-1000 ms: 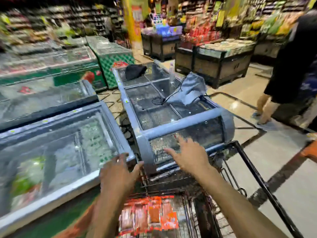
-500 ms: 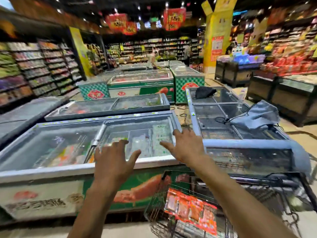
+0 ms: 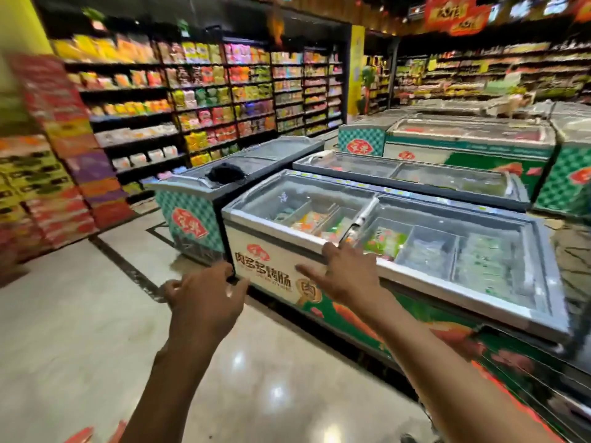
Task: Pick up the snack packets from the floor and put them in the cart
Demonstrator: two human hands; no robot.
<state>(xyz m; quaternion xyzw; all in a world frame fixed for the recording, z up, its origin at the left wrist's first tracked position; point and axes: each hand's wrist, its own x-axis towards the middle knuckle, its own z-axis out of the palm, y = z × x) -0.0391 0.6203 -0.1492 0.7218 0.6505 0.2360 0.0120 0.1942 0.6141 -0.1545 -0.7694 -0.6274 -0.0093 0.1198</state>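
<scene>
My left hand is held out in front of me over the glossy floor, fingers loosely curled, holding nothing. Further right, my right hand reaches forward with spread fingers, empty, in front of the white corner of a chest freezer. Two red-orange scraps show at the bottom left edge on the floor; they are cut off and blurred, and may be snack packets. The cart is out of view.
Glass-topped chest freezers fill the right and middle. Stocked shelves line the back wall. Stacked coloured cartons stand at the left. Polished floor with a dark inlay line lies open at the left and below my hands.
The view has swung left and up. The cart with its red packets has dropped out of sight. Both hands stay stretched out in front, empty.
</scene>
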